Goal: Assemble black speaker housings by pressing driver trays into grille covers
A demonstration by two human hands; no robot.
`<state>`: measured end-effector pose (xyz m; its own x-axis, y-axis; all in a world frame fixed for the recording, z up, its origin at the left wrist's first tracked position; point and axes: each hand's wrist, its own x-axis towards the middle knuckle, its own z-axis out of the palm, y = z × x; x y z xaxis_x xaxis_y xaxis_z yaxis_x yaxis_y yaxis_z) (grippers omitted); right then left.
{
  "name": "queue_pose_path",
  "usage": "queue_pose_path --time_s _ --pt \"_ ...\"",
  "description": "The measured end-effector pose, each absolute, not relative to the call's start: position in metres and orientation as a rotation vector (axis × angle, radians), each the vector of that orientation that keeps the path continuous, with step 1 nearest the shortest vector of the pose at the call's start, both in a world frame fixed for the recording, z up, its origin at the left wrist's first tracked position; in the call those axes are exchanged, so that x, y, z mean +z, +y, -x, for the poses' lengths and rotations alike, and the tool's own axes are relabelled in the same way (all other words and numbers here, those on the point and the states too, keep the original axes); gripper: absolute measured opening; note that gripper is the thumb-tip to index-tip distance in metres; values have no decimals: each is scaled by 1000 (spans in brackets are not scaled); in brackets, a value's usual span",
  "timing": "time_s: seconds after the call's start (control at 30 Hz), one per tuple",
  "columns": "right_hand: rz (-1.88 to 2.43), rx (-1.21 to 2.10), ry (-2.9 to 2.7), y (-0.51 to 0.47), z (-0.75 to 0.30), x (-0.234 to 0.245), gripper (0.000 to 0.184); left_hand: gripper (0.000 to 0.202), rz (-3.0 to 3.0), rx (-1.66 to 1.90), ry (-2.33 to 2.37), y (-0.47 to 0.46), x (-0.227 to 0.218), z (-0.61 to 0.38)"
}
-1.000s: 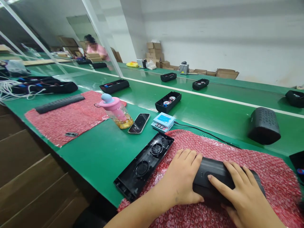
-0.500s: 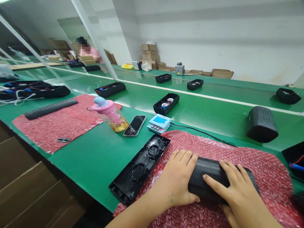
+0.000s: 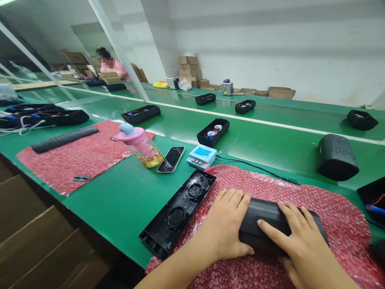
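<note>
A black speaker housing [image 3: 267, 222] lies on red bubble wrap [image 3: 258, 180], a small slot showing on its upper face. My left hand [image 3: 230, 224] wraps around its left end, thumb low on the near side. Across its right part, my right hand [image 3: 300, 237] grips with fingers over the top and the thumb tucked under. Left of my left hand rests a black panel [image 3: 177, 214] with two round openings, its inner side up, partly on the bubble wrap. Just beyond that panel stands a light blue device [image 3: 201, 156] with a screen, buttons and a black cable.
A phone [image 3: 171, 159] and a pink-lidded bottle [image 3: 140, 144] stand to the left. Beyond, on the green conveyor [image 3: 264, 148], sit open housings [image 3: 213, 131] with wires and a finished-looking speaker [image 3: 337, 157]. Another bubble wrap sheet [image 3: 75, 156] bears a dark grille. A person [image 3: 111, 66] sits far left.
Both hands keep their hold on the speaker housing almost unmoved. On the near conveyor lane, housings and the speaker have shifted slightly right; those in the far lane have shifted slightly left.
</note>
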<state>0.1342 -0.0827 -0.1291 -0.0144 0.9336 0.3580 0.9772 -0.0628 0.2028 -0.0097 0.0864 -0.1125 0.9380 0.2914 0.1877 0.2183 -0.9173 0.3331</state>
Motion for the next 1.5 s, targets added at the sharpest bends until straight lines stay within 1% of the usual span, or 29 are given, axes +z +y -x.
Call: queue_pose_path --time_s 0.17,0.33,0.73,1.03,1.5 --pt "2123 -614 -2067 -83 -135 -130 69 91 -2779 366 365 86 -113 9" --pt "2123 -604 -2056 -83 -134 -131 71 93 -2786 357 372 86 -111 9" --pt "2125 -605 -2056 -82 -133 -129 67 93 -2789 329 377 86 -110 9" --pt "2137 -605 -2051 -85 -133 -131 75 92 -2786 307 383 86 -112 9" --pt "2120 -597 -2045 -83 -133 -132 76 93 -2803 305 379 86 -111 9"
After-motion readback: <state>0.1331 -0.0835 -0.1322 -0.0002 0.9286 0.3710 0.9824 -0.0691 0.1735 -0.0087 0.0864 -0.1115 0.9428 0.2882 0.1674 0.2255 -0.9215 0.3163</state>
